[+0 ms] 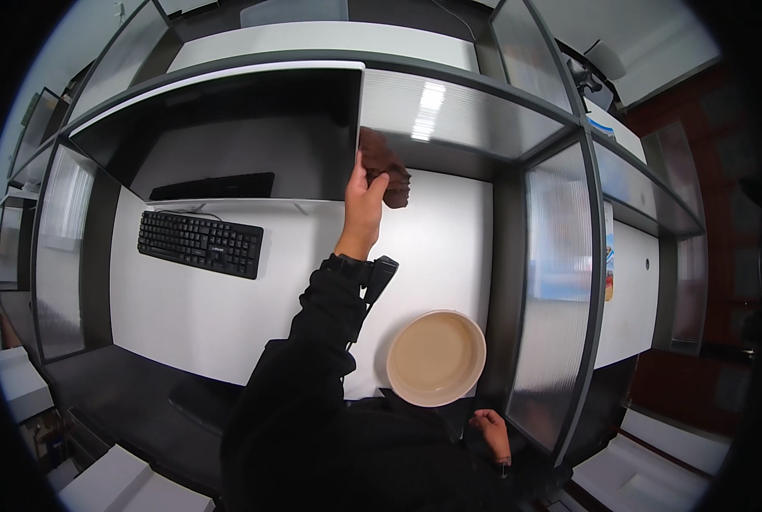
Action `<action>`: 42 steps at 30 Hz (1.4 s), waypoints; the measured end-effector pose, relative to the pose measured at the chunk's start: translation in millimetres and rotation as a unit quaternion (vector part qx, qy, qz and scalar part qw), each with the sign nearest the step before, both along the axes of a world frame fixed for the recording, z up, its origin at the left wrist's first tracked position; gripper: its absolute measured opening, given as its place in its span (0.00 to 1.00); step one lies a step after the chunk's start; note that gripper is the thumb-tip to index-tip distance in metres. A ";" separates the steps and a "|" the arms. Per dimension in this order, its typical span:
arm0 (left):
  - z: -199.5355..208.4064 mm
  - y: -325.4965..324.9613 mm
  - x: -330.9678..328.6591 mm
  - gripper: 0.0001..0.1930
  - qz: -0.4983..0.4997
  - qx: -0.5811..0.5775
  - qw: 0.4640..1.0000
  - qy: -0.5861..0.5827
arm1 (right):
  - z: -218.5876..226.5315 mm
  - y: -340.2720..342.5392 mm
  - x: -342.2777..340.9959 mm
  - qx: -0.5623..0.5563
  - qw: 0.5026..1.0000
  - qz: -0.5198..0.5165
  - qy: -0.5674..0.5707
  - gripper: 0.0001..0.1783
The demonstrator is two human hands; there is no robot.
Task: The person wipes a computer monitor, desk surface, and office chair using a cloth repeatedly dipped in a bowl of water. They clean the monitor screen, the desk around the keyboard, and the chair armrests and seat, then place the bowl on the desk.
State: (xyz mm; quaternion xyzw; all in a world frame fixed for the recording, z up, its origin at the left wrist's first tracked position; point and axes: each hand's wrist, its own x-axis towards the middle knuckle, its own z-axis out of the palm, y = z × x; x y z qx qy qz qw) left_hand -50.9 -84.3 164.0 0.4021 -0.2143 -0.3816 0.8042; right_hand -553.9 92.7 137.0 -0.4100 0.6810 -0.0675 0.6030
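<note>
My left hand [365, 205] reaches forward and is closed on a crumpled brown cloth [389, 173]. The cloth is against the right edge of a wide black monitor [253, 128] with a pale frame; part of it is hidden behind that edge. A dark band with a box-like piece circles my left wrist. Low at the right, my right hand [493, 435] hangs near my body with loosely curled fingers, and no object shows in it. Between that hand and the cloth, a round cream basin [436, 358] stands at the desk's near right; it looks to hold clear liquid.
The white desk [193, 316] bears a black keyboard [201, 243] at the left, below the monitor. A dark bar [212, 186] shows in front of the screen's lower part. Grey-framed ribbed translucent partitions [560, 239] enclose the desk at the back and both sides.
</note>
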 end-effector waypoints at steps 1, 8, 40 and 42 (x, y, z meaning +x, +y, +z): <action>8.8 -1.7 1.8 0.27 -0.002 -0.014 1.000 -0.010 | -0.8 -0.8 0.6 -0.004 1.000 0.006 -0.003 0.06; 46.7 -2.9 7.9 0.30 0.028 -0.061 0.993 -0.096 | -3.7 -4.4 2.5 -0.015 0.999 0.032 -0.003 0.06; -51.3 21.5 -17.0 0.33 0.030 0.066 0.992 -0.102 | 6.2 0.0 9.8 -0.002 0.999 0.047 0.012 0.06; -65.8 25.1 -19.5 0.33 0.033 0.088 0.991 -0.094 | 6.8 -0.2 7.8 -0.007 0.999 0.053 0.011 0.06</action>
